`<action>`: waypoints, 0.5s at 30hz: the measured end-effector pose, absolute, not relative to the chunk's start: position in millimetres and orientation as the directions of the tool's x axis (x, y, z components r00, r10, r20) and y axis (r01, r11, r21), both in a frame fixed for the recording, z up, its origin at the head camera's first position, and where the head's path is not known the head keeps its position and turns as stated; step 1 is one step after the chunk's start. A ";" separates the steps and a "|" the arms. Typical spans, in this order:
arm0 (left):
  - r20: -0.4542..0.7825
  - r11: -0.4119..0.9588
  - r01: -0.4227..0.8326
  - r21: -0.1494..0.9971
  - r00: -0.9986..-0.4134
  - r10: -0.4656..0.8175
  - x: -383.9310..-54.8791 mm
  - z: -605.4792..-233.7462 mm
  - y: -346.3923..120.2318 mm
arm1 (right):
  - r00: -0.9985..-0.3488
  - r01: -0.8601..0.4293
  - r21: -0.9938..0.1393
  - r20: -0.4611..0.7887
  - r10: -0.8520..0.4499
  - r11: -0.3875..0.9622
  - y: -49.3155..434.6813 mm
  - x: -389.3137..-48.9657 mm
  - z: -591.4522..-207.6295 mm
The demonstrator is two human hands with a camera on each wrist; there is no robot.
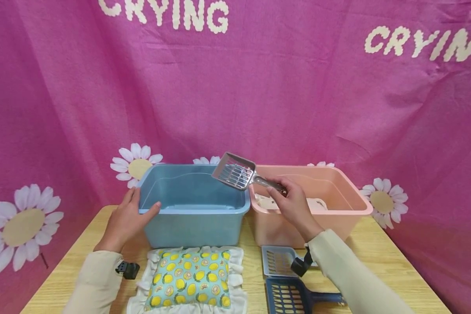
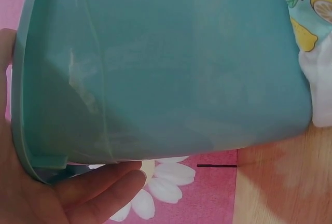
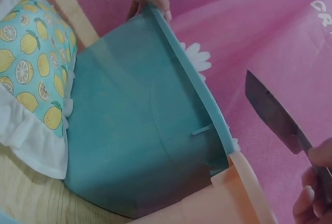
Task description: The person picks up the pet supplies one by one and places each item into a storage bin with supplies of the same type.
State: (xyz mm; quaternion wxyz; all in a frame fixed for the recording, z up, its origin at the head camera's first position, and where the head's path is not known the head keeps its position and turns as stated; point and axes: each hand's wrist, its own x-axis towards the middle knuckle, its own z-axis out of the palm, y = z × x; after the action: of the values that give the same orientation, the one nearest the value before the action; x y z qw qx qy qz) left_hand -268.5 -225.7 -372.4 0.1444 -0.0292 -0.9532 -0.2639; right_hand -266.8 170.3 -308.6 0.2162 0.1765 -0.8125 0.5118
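Note:
My right hand [image 1: 294, 205] holds a metal slotted litter scoop [image 1: 237, 174] by its handle. The scoop's pan hangs over the right end of the blue litter box [image 1: 192, 229], tilted up to the left. At that box's left front corner, my left hand [image 1: 125, 220] grips the rim, thumb over the front edge and fingers along the outer side. The left wrist view shows those fingers [image 2: 106, 187] against the outer wall. Right beside the blue box stands a peach litter box [image 1: 274, 229] with a white item [image 1: 271, 201] inside, partly hidden by the front rim.
A lemon-print cushion [image 1: 192, 279] with white ruffles lies before the blue box. Two more slotted scoops, one light grey-blue [image 1: 278, 261] and one navy [image 1: 314, 297], lie on the wooden table [image 1: 392, 261] under my right forearm. A pink cloth [image 1: 259, 87] hangs behind.

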 end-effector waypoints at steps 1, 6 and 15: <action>0.292 0.859 0.134 0.495 -0.956 -0.019 -268.7 -372.3 -225.3 | -0.845 -0.509 -0.753 0.530 -0.072 0.417 169.3 -267.1 -307.6; 0.287 0.858 0.126 0.498 -0.958 -0.026 -268.4 -371.1 -223.9 | -0.826 -0.548 -0.743 0.552 -0.111 0.383 166.9 -281.7 -313.0; 0.263 0.860 0.120 0.497 -0.965 -0.017 -266.4 -369.6 -224.0 | -0.835 -0.538 -0.747 0.535 -0.129 0.390 153.7 -309.5 -327.9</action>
State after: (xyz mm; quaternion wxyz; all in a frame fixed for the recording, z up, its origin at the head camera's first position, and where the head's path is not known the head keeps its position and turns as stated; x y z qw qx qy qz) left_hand -266.4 -224.0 -369.6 0.1302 -0.0270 -0.9554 -0.2636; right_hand -309.5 153.7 -327.9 0.1997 0.2061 -0.8093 0.5125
